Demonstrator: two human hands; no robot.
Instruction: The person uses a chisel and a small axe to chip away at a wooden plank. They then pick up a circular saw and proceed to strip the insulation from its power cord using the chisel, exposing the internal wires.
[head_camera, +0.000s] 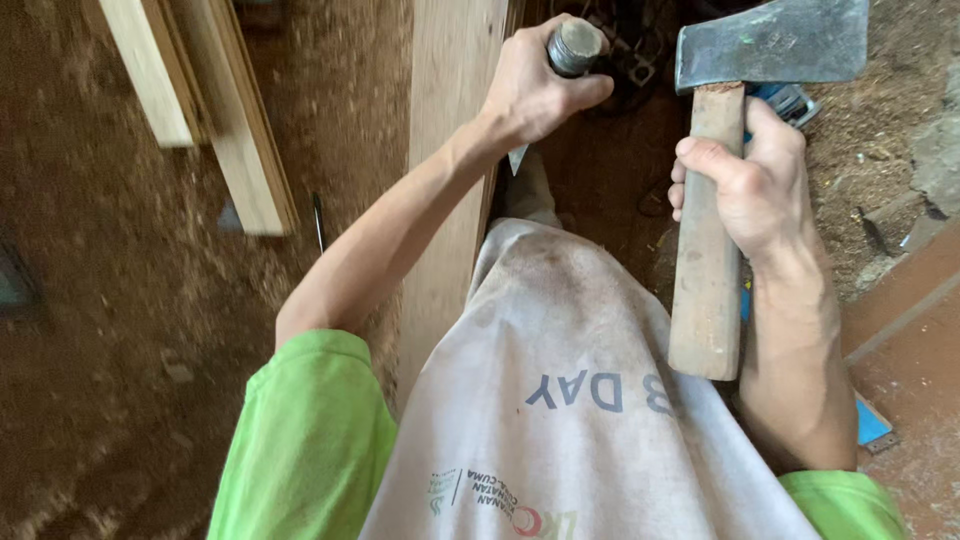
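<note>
The left hand (535, 85) is wrapped in a full fist around a chisel (572, 50), of which the round, dark grey, battered butt end shows above the thumb and a short pale tip of blade pokes out below the palm, right at the edge of an upright wooden plank (445, 150). The right hand (745, 185) grips a hatchet (725, 160) high on its handle, fingers curled tight around the wood and thumb laid across the front; the handle is pale, worn and smudged, hanging down toward the near side, and the grey steel head, pitted and scuffed, sits at the far right of the view with its bit pointing right, well apart from the chisel. The plank is light, smooth-grained timber running from the far edge down behind a dirty white apron (560, 390) with printed lettering, worn over a bright green shirt (300, 440). To the far left two more pale wooden boards (215, 110) stand on a dirt floor (110, 300) covered in reddish-brown sawdust. At the near right lies a reddish-brown flat board (905, 320).
</note>
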